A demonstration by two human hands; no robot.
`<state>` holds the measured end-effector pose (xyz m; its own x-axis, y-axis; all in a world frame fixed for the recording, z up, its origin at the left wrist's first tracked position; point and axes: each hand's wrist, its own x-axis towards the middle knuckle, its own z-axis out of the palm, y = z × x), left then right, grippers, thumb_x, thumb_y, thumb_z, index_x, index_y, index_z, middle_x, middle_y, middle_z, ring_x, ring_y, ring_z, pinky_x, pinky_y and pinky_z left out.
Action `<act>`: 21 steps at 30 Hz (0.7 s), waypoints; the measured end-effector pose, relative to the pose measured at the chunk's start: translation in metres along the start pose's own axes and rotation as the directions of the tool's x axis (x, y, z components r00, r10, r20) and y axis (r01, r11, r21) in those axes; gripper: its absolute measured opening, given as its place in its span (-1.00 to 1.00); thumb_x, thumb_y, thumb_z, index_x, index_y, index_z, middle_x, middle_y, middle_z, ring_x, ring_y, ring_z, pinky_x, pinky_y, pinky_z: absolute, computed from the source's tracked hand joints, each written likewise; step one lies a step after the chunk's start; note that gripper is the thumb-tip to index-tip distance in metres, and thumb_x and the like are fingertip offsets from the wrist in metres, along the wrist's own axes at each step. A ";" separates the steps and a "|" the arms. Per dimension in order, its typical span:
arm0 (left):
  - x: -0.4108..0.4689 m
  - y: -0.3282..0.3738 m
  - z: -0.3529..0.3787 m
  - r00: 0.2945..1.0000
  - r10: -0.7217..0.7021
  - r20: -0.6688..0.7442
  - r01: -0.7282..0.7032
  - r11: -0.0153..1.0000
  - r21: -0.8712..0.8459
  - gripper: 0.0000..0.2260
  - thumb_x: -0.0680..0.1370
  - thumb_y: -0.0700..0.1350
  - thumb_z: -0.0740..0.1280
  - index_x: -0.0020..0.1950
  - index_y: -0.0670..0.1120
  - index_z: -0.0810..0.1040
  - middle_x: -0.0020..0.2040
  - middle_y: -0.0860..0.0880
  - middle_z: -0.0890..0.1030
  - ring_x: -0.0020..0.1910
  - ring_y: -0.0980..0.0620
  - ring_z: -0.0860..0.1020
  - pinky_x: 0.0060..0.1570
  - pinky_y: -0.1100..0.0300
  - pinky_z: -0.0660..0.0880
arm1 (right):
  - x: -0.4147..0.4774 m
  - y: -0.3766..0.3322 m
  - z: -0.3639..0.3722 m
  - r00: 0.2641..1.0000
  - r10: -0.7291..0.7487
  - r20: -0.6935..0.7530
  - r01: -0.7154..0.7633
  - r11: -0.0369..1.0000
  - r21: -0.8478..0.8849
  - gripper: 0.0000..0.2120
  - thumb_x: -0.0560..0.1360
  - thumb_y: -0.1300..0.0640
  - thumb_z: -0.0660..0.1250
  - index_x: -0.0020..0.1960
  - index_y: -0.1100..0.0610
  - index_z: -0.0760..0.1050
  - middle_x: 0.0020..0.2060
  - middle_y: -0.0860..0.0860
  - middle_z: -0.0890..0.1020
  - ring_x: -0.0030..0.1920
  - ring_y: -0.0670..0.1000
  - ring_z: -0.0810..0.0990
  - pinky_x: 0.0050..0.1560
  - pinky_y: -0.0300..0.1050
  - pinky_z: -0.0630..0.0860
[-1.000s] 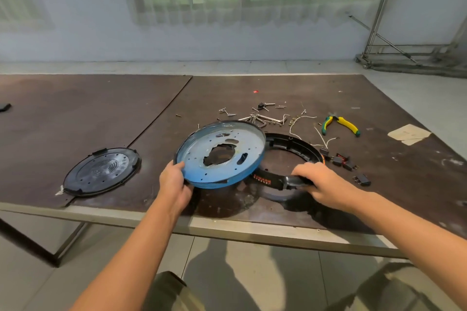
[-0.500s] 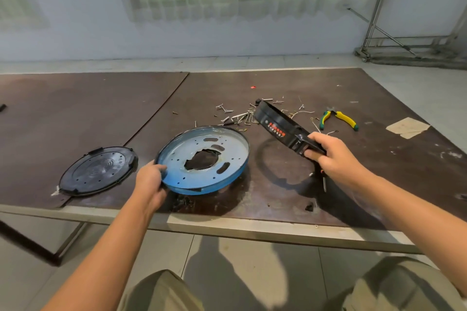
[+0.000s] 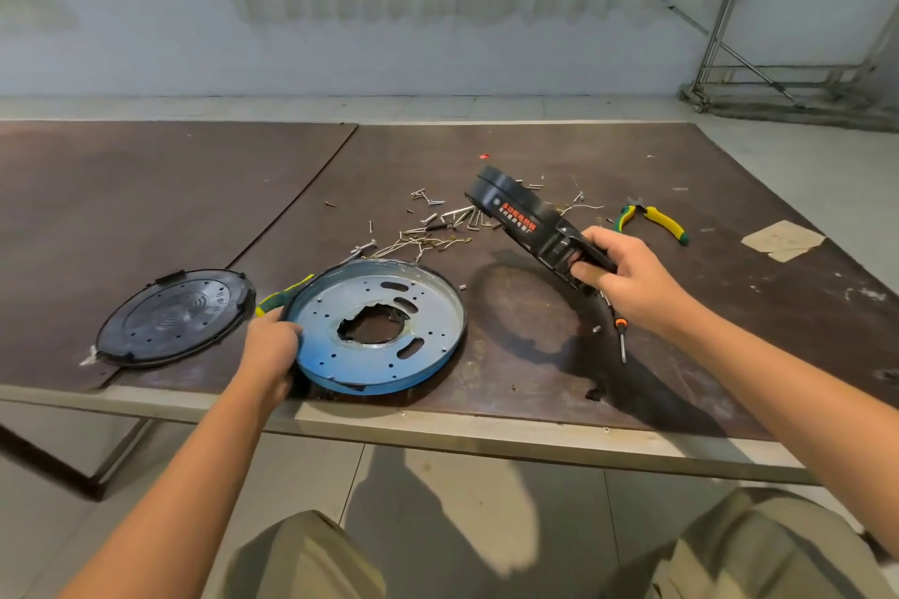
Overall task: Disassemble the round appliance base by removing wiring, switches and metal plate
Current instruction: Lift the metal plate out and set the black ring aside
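Observation:
The round blue metal plate, with a jagged hole in its middle, lies flat near the table's front edge. My left hand grips its left rim. My right hand holds the black plastic ring of the appliance base tilted up in the air, its red-lettered side facing me. A black round cover lies to the left of the plate.
Loose screws and bits of wire are scattered behind the plate. Yellow-green pliers lie at the right, a small screwdriver under my right wrist, a yellow-green handle behind the plate's left rim. A paper scrap sits far right.
The plate has come off the black ring and now lies flat at the left. My right hand has lifted the ring off the table and tilted it up.

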<state>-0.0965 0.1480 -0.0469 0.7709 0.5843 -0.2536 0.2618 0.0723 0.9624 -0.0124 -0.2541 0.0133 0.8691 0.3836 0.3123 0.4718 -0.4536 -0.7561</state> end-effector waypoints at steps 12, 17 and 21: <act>0.012 0.005 0.016 0.917 0.399 0.024 -0.313 0.679 0.664 -0.48 0.48 -0.45 0.23 0.41 -0.13 0.45 0.36 -0.22 0.47 0.32 -0.22 0.45 0.25 -0.10 0.46 | 0.002 -0.017 -0.005 1.000 0.000 0.028 0.000 1.000 -0.010 -0.95 0.61 0.43 0.28 0.01 0.34 0.51 -0.20 0.02 0.54 -0.19 -0.13 0.50 -0.07 -0.28 0.49; 0.000 0.037 0.082 0.775 0.560 0.293 -0.503 0.266 0.822 -0.63 0.51 -0.28 0.26 0.27 -0.03 0.58 0.24 -0.12 0.57 0.19 -0.17 0.53 0.12 -0.06 0.51 | 0.004 -0.017 -0.006 0.999 -0.007 0.038 0.008 1.000 -0.022 -0.91 0.59 0.46 0.29 -0.03 0.32 0.50 -0.22 0.00 0.52 -0.21 -0.13 0.48 -0.10 -0.28 0.44; -0.002 0.052 0.155 0.731 0.374 0.571 -0.675 0.274 0.685 -0.74 0.59 -0.20 0.22 0.23 -0.10 0.58 0.21 -0.11 0.61 0.08 -0.10 0.61 0.14 -0.05 0.56 | 0.007 -0.016 -0.012 0.999 -0.030 0.032 0.030 0.999 -0.025 -0.92 0.59 0.47 0.29 -0.03 0.34 0.51 -0.19 0.13 0.54 -0.19 -0.10 0.50 -0.09 -0.23 0.47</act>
<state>0.0054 0.0247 -0.0117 0.9929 -0.0068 0.1186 -0.0504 -0.9282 0.3686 -0.0118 -0.2541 0.0347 0.8495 0.4226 0.3157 0.5015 -0.4613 -0.7319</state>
